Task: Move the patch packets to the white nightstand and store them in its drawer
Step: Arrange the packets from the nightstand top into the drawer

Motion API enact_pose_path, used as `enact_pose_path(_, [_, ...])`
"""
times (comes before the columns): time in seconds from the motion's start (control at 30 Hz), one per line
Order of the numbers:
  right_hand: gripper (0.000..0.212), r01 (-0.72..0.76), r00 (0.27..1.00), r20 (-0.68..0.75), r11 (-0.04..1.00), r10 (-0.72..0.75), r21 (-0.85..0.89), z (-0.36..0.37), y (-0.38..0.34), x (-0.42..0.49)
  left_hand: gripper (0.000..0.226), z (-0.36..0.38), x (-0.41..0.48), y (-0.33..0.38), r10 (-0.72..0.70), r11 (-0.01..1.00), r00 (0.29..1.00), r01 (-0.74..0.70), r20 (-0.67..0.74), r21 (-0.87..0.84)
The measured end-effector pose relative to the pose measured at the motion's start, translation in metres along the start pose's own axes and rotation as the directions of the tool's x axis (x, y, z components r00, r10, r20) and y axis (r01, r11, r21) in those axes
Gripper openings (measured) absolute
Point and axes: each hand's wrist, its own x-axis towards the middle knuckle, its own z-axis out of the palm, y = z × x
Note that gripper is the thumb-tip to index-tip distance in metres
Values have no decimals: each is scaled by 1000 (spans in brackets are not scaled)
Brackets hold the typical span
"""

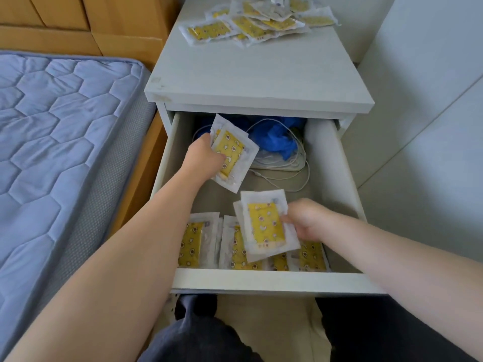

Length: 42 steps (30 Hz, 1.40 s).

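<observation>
Meanwhile two hands (206, 158) (305, 220) each grip packets (265, 223) over drawer (261, 280).

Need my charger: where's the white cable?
The white cable lies coiled at the open drawer's back right, beside blue plastic.

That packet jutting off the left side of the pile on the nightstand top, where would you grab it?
Pinch the packet by its left clear border, coming from the left. That end lies free on the nightstand, while its right end tucks into the overlapping pile. It lies flat, so a thin-edge pinch probably works best.
</observation>
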Motion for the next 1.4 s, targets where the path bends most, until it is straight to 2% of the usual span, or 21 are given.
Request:
enact_pose_path(0.07, [25,-2,1000,21,987,5,-162,15,2,-1,33,0,0,0,0,1000,1000,0,2,5])
enact_pose_path(0.13, [23,59,998,39,916,-48,-398,24,1,-2,32,0,0,-1,10,1000,1000,-10,19,18])
enact_pose_path(0.2, [20,136,991,82,771,-109,-622,28,-1,-4,31,2,0,0,18,999,999,-20,46,41])
enact_pose_path(0.27, [19,178,983,165,613,-79,-769,31,-3,-10,31,4,0,0,9,998,997,-14,82,57])
enact_pose_path(0.37, [36,241,961,275,383,38,-892,31,0,-17,31,7,1,-1,-13,998,991,4,135,69])
enact_pose_path(0.47, [39,259,955,289,287,65,-922,25,-4,-18,31,8,1,-2,-25,998,982,14,188,61])
enact_pose_path(0.5, [38,263,963,268,291,-26,-920,20,-9,-18,31,8,1,-3,-23,999,978,13,208,47])
enact_pose_path(0.53, [35,278,955,224,325,-192,-904,13,-14,-18,31,8,0,-2,-16,1000,973,9,231,29])
enact_pose_path(0.57, [29,322,900,150,392,-409,-862,5,-21,-17,31,8,0,-2,-5,1000,966,3,258,9])
enact_pose_path(0.6, [19,407,794,47,473,-606,-781,-2,-27,-17,31,8,-2,-1,9,1000,957,-6,290,-10])
enact_pose_path(0.63, [12,514,680,-54,527,-731,-677,-10,-34,-17,32,8,-3,0,23,999,944,-13,330,-31])
enact_pose_path(0.67, [20,594,605,-123,548,-787,-588,-15,-39,-16,32,8,-5,2,38,999,928,-20,372,-51])
enact_pose_path(0.7, [33,645,575,-142,553,-806,-527,-20,-44,-15,33,8,-7,4,56,997,910,-31,411,-67])
enact_pose_path(0.73, [45,665,585,-128,564,-801,-490,-21,-47,-14,35,8,-8,6,75,996,892,-45,446,-78])
enact_pose_path(0.83, [58,663,678,-30,629,-734,-405,-20,-51,-14,38,7,-11,10,141,989,840,-97,523,-110])
enact_pose_path(1.0, [10,646,707,-55,675,-705,-357,-29,-56,-16,43,11,-15,13,197,977,818,-209,541,-39])
enact_pose_path(1.1, [4,650,700,-49,664,-712,-369,-33,-58,-17,49,16,-17,13,228,970,823,-236,520,-51])
enact_pose_path(1.17, [17,655,668,-75,632,-741,-414,-40,-62,-21,52,16,-17,13,243,966,806,-255,539,-54])
enact_pose_path(1.23, [15,633,657,-84,608,-749,-479,-52,-67,-20,55,13,-16,10,226,957,758,-289,612,5])
enact_pose_path(1.3, [11,569,701,12,549,-713,-612,-62,-71,-20,61,14,-15,6,141,940,695,-318,706,126])
enact_pose_path(1.4, [16,472,808,261,314,-529,-824,-59,-63,-15,71,21,-16,-2,-29,865,618,-378,786,330])
